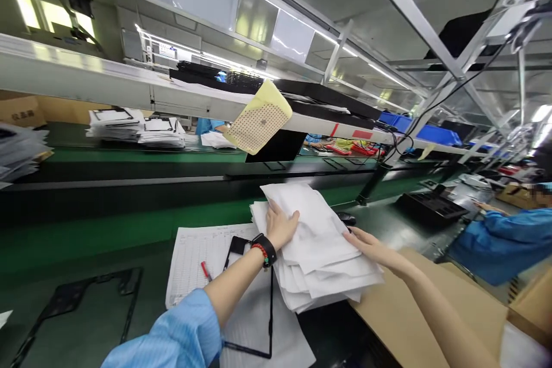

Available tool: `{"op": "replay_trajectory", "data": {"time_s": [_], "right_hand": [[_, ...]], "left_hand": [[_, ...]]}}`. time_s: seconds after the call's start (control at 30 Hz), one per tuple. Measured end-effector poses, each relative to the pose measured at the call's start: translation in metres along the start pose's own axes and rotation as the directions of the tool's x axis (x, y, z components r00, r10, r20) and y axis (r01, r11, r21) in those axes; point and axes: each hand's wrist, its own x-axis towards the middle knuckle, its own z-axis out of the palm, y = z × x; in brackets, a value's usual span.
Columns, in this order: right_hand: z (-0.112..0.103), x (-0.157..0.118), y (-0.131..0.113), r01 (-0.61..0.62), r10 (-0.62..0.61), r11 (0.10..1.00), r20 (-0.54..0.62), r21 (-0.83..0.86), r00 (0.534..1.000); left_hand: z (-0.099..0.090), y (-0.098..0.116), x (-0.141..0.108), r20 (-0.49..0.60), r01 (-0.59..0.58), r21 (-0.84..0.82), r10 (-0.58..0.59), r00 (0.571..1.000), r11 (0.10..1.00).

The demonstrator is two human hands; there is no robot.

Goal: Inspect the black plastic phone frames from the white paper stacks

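A thick, uneven stack of white sheets or thin sleeves (319,241) lies between my hands over the front of the bench. My left hand (280,225), with a black band and red beads at the wrist, grips the stack's left side, its thumb on top and some fingers hidden among the layers. At the right edge, my right hand (366,246) closes on the stack with its fingertips partly out of sight. Under my left forearm are a printed form (190,267), a red-capped pen (206,270) and a thin black frame (271,310) on white paper.
Another black frame (71,296) lies at the left. A cardboard box (426,305) stands at the lower right. Beyond it is a person in blue (504,238) beside a black tray (431,207). A yellow perforated card (261,118) hangs from the shelf. White stacks (159,131) sit farther back.
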Motion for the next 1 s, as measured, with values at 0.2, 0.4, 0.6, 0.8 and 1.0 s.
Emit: {"op": "replay_trajectory", "data": {"time_s": [0.2, 0.4, 0.6, 0.8, 1.0], "right_hand": [[0.000, 0.012, -0.021, 0.125, -0.125, 0.992, -0.023, -0.005, 0.992], [0.008, 0.042, -0.049, 0.018, -0.018, 0.996, 0.002, -0.085, 1.000], [-0.001, 0.051, -0.060, -0.048, 0.052, 0.993, 0.042, -0.106, 0.998], [-0.015, 0.019, -0.081, 0.091, -0.123, 0.981, -0.186, -0.174, 0.975], [0.078, -0.081, -0.145, 0.607, -0.617, 0.778, -0.016, -0.161, 0.787]], "left_hand": [[-0.012, -0.005, -0.004, -0.002, 0.012, 0.013, -0.012, 1.000, 1.000], [-0.011, -0.016, -0.016, 0.061, -0.031, -0.017, 0.032, 0.998, 0.999], [-0.005, -0.017, -0.021, 0.094, -0.076, -0.045, 0.080, 0.992, 0.996], [-0.027, -0.027, -0.014, 0.054, -0.057, -0.033, 0.058, 0.997, 0.998], [-0.115, -0.077, -0.021, -0.087, -0.029, 0.072, 0.036, 0.996, 0.997]]}}
